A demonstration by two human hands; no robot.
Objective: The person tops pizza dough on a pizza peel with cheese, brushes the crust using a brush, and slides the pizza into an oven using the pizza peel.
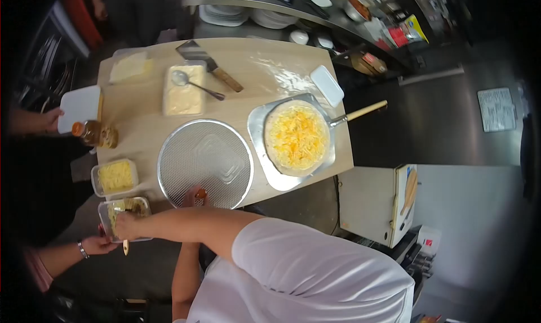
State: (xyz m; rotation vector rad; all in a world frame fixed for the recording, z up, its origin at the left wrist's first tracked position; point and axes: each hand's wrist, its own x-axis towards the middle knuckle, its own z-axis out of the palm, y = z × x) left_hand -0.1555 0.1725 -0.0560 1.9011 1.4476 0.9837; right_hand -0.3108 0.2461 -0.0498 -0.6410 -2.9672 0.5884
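Spilling risk: topping tub (pixel 102 211), left of mesh screen (pixel 186 159), if the co-worker's hand (pixel 98 246) at its edge slips. Your right hand (pixel 128 226): inside, grasp hidden. Your left hand (pixel 193 198): screen's near rim, at reddish item (pixel 200 194), grasp unclear. Screen's left: cheese tub (pixel 94 179), shredded cheese (pixel 117 176). Beyond screen: spread tub (pixel 167 97), spoon (pixel 198 87).

Counts, placed off the mesh screen (pixel 200 168) (1 of): 1 pizza (pixel 298 137) on 1 peel (pixel 257 123), right of it; 1 spatula (pixel 194 51), 1 spoon (pixel 205 90) and 1 tub of cream-coloured spread (pixel 167 92), beyond it; 2 tubs with pale shreds (pixel 96 182), left and lower left; 1 orange-capped bottle (pixel 88 132), upper left; 2 white lid-like pieces (pixel 327 86), one upper left, one upper right; wearer's hands 2: left hand (pixel 193 197) at its near rim, right hand (pixel 128 226) lower left
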